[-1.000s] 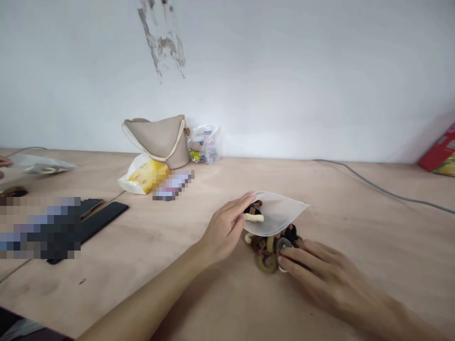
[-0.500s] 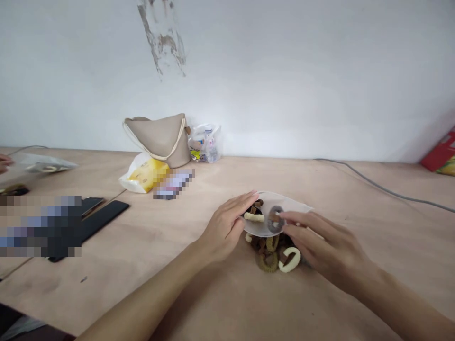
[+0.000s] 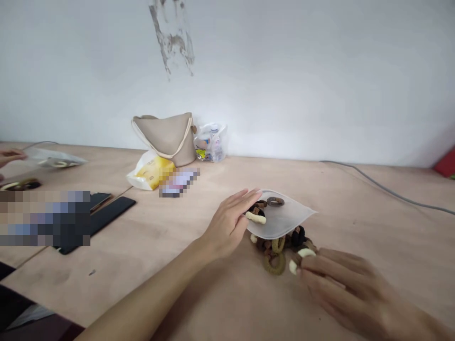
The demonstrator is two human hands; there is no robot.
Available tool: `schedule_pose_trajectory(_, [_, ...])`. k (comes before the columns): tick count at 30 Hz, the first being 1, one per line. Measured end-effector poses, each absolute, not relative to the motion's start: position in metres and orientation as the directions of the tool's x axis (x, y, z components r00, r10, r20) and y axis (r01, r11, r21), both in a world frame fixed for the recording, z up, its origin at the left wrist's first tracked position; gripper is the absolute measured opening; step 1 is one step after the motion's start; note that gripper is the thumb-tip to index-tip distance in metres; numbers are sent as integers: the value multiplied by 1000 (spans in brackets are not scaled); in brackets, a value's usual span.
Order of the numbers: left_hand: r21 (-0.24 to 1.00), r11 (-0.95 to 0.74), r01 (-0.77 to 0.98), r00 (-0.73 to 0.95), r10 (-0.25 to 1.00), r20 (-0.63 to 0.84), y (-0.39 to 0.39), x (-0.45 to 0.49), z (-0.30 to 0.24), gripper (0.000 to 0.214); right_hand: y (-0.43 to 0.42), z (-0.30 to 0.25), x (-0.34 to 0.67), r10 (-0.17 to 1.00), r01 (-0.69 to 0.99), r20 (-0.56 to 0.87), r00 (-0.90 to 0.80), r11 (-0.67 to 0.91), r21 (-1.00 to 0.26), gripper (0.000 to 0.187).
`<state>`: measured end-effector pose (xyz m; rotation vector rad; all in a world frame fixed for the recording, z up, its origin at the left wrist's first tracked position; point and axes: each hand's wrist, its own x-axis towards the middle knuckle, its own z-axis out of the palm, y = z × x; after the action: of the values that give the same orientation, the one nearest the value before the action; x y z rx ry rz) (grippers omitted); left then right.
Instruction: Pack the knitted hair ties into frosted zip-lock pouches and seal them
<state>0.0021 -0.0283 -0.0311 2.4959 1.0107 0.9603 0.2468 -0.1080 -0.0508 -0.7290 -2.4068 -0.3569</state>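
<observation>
Right of centre in the frame, the left hand (image 3: 227,225) clasps the left end of a translucent white bag (image 3: 286,220), its fingers stretched along the far side and the thumb bent at the near side. Beside that thumb, within the bag's outline, lie a cream piece (image 3: 256,218) and dark brown and black pieces partly covered by the fingers. A grey-brown hair tie (image 3: 276,204) lies apart from them near the bag's upper edge.

Just below the bag is a pile of fuzzy hair ties, partly hidden under its near edge: an olive ring (image 3: 275,272) at the front, a black one (image 3: 297,237) at the right, and brown ones between. At the lower right, the right hand (image 3: 355,289), slightly blurred, has its fingertips closed on a cream hair tie (image 3: 306,253) at the right side of the pile.

All this rests on a pale wooden surface (image 3: 159,227). At the upper left of centre, a beige handbag (image 3: 170,135) stands beside a clear plastic bag (image 3: 213,147), with a yellow and white packet (image 3: 152,171) in front. A flat black object (image 3: 115,213) lies at the left, a grey cable (image 3: 384,188) at the right. At the far left edge, another person's hand (image 3: 10,155) touches a similar bag (image 3: 59,158).
</observation>
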Motion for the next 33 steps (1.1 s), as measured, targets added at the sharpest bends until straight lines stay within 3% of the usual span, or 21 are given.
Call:
schedule_pose_trajectory(3, [472, -703, 532, 529, 711, 462, -29, 2, -30, 60, -95, -35, 244, 335, 588, 678, -655, 789, 179, 25])
schedule_pose_trajectory(6, [486, -656, 578, 496, 754, 430, -30, 3, -27, 57, -84, -28, 226, 393, 681, 725, -566, 719, 142, 22])
schedule_pose_trajectory(10, [519, -581, 627, 445, 814, 374, -30, 5, -25, 59, -87, -38, 189, 448, 650, 622, -642, 748, 132, 19])
schedule_pose_trajectory(17, [509, -555, 657, 435, 832, 345, -25, 2, -26, 60, -78, -63, 150, 598, 782, 526, -606, 568, 255, 14])
schedule_pose_trajectory(22, [485, -545, 684, 438, 838, 326, -21, -2, -26, 61, -81, -62, 161, 523, 732, 552, -650, 627, 268, 21])
schedule_pose_trajectory(28, [474, -595, 649, 484, 804, 345, -22, -1, -26, 61, -88, -38, 191, 309, 552, 657, -688, 810, 197, 24])
schedule_pose_trajectory(33, [469, -618, 631, 508, 786, 353, -24, 2, -29, 61, -59, -46, 207, 467, 674, 605, -645, 721, 162, 20])
